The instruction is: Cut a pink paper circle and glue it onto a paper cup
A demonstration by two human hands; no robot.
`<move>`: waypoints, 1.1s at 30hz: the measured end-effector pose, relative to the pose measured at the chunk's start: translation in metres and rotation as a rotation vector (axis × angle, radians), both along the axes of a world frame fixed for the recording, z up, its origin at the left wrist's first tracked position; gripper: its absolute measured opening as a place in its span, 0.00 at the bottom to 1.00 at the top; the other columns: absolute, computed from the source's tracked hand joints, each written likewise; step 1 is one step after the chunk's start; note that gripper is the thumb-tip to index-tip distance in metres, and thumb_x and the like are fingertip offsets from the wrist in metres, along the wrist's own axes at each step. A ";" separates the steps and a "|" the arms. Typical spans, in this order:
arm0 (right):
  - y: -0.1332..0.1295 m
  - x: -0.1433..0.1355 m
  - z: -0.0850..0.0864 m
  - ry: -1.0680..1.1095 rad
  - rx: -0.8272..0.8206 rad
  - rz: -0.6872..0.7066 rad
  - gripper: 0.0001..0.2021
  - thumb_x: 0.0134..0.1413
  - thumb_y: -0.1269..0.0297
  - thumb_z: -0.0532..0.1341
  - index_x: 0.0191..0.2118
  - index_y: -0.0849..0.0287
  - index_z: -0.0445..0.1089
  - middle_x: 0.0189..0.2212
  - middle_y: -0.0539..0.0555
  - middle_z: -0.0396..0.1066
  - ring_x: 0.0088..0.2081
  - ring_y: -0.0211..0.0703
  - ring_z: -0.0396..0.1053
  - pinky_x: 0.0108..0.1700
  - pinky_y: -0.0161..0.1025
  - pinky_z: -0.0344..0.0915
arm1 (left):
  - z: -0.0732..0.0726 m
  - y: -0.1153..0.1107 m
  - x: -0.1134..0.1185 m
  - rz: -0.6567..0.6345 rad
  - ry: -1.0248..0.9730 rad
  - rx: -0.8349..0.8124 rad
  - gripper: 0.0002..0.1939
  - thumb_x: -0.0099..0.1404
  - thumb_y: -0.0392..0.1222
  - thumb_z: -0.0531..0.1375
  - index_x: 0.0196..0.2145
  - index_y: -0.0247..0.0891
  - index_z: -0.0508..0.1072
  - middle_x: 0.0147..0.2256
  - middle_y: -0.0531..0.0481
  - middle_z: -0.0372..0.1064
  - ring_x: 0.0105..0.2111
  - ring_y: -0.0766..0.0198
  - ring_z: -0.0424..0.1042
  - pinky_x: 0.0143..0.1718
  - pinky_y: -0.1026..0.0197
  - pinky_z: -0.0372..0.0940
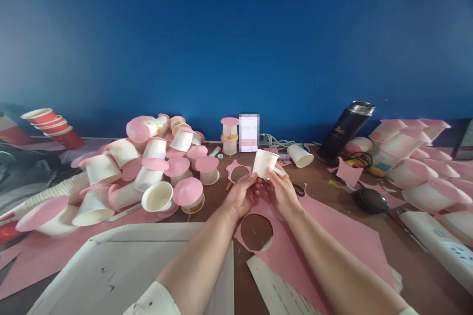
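Note:
A white paper cup point(264, 163) with a gold print is raised above the desk, tilted slightly. My left hand point(244, 194) is closed, its fingertips pinching the cup's lower left side. From the other side, my right hand point(281, 190) grips the cup's lower right with thumb and fingers. A small white stick with an orange end point(282, 173) pokes out by my right fingers; its kind is unclear. Below both hands lies pink paper point(340, 226) with a round hole cut near its left edge. A pink paper scrap point(233, 167) with a cut circle lies just beyond.
Many white cups with pink paper discs point(187, 192) crowd the left; more pink-topped cups point(412, 174) are piled right. A phone point(249, 133) with a blurred screen stands against the blue wall. A black thermos point(345, 130) leans behind a mouse point(370, 200) and power strip point(439, 241).

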State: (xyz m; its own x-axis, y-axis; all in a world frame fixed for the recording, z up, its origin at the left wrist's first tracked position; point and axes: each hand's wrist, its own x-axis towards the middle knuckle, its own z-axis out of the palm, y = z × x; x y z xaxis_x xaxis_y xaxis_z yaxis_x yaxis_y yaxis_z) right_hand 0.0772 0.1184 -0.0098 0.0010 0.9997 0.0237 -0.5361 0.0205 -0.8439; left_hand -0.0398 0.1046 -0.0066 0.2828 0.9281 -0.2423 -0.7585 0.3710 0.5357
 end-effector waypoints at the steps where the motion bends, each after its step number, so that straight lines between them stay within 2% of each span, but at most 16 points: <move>1: -0.001 0.000 0.001 -0.003 0.008 0.022 0.22 0.46 0.57 0.69 0.48 0.54 0.68 0.36 0.51 0.76 0.37 0.47 0.74 0.35 0.41 0.72 | 0.000 0.000 0.000 0.001 0.007 0.003 0.09 0.53 0.37 0.68 0.30 0.32 0.71 0.26 0.52 0.67 0.23 0.75 0.65 0.21 0.73 0.60; 5: -0.001 0.000 0.003 0.002 0.031 0.020 0.19 0.47 0.57 0.68 0.46 0.53 0.69 0.37 0.51 0.76 0.35 0.45 0.74 0.33 0.39 0.71 | 0.001 0.000 0.000 0.006 0.024 -0.036 0.11 0.53 0.40 0.68 0.32 0.33 0.72 0.28 0.51 0.69 0.24 0.74 0.66 0.21 0.72 0.60; 9: 0.001 0.002 0.002 0.040 0.054 -0.007 0.18 0.49 0.57 0.67 0.47 0.53 0.69 0.39 0.51 0.76 0.37 0.44 0.74 0.36 0.38 0.70 | 0.001 0.002 0.001 0.064 0.083 -0.093 0.15 0.53 0.46 0.68 0.35 0.33 0.73 0.30 0.50 0.70 0.23 0.74 0.66 0.21 0.72 0.60; 15: 0.000 0.004 0.002 0.049 0.061 -0.024 0.20 0.48 0.56 0.67 0.48 0.53 0.69 0.39 0.52 0.76 0.38 0.44 0.74 0.38 0.39 0.70 | 0.003 -0.001 0.005 0.090 0.212 0.113 0.21 0.52 0.50 0.68 0.39 0.35 0.73 0.32 0.48 0.72 0.28 0.69 0.70 0.29 0.67 0.64; 21: 0.001 0.005 -0.004 -0.096 0.085 -0.096 0.21 0.45 0.56 0.69 0.47 0.53 0.70 0.41 0.51 0.75 0.42 0.44 0.72 0.43 0.41 0.69 | 0.004 -0.005 0.009 0.072 0.249 0.284 0.22 0.51 0.48 0.69 0.43 0.36 0.74 0.37 0.45 0.74 0.35 0.63 0.72 0.42 0.60 0.64; 24: 0.002 0.007 -0.007 -0.139 0.094 -0.107 0.21 0.45 0.56 0.68 0.47 0.53 0.69 0.41 0.51 0.75 0.42 0.45 0.72 0.45 0.43 0.68 | 0.002 -0.005 0.010 0.079 0.287 0.314 0.22 0.51 0.46 0.69 0.43 0.36 0.74 0.38 0.44 0.74 0.38 0.60 0.73 0.45 0.58 0.63; 33: 0.000 0.007 -0.006 -0.166 0.088 -0.109 0.22 0.45 0.57 0.69 0.48 0.53 0.69 0.41 0.50 0.74 0.42 0.44 0.71 0.46 0.41 0.67 | 0.003 -0.005 0.009 0.049 0.259 0.319 0.21 0.53 0.46 0.68 0.44 0.36 0.73 0.39 0.44 0.74 0.38 0.58 0.73 0.45 0.57 0.63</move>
State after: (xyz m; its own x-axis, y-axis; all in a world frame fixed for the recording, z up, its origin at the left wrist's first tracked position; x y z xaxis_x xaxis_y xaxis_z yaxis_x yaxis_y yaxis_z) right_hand 0.0838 0.1185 -0.0161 0.0980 0.9880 0.1193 -0.3804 0.1479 -0.9129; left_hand -0.0306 0.0997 -0.0037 0.2035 0.9791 0.0029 -0.5965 0.1216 0.7934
